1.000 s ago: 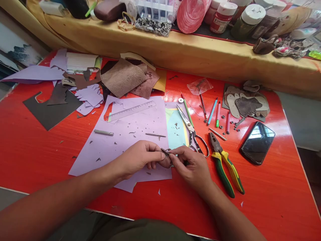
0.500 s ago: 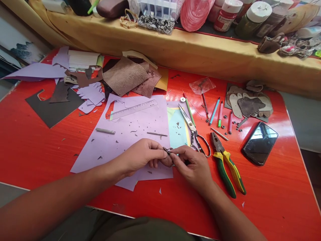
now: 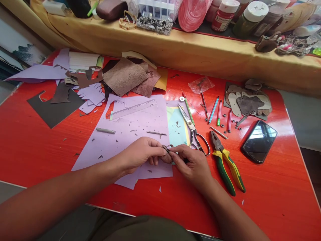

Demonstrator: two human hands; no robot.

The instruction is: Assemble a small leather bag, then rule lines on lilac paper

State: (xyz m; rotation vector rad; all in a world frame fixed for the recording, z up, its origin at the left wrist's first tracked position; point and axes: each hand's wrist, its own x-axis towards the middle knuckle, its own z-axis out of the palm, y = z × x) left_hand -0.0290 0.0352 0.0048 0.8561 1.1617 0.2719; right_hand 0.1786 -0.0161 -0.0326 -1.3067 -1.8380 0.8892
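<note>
Between my two hands is a small brown leather piece (image 3: 166, 158), with a dark strip or loop at its top; my fingers hide much of it. My left hand (image 3: 142, 152) pinches its left side between thumb and fingers. From the right, the thumb and forefinger of my right hand (image 3: 192, 162) grip the upper edge. Both hands are over the lower right of a lilac paper sheet (image 3: 130, 117). Scissors (image 3: 192, 129) lie just beyond my right hand, and pliers (image 3: 227, 162) with green and yellow handles lie to its right.
A clear ruler (image 3: 134, 109) and two metal rods lie on the paper. Leather scraps (image 3: 125, 76) are heaped at the back left. Pens, small rings, cut leather shapes (image 3: 250, 103) and a phone (image 3: 259, 141) are to the right. Jars (image 3: 254, 16) line the raised shelf behind.
Both hands keep their hold on the leather piece, with only slight finger movement. The whole view has shifted a little.
</note>
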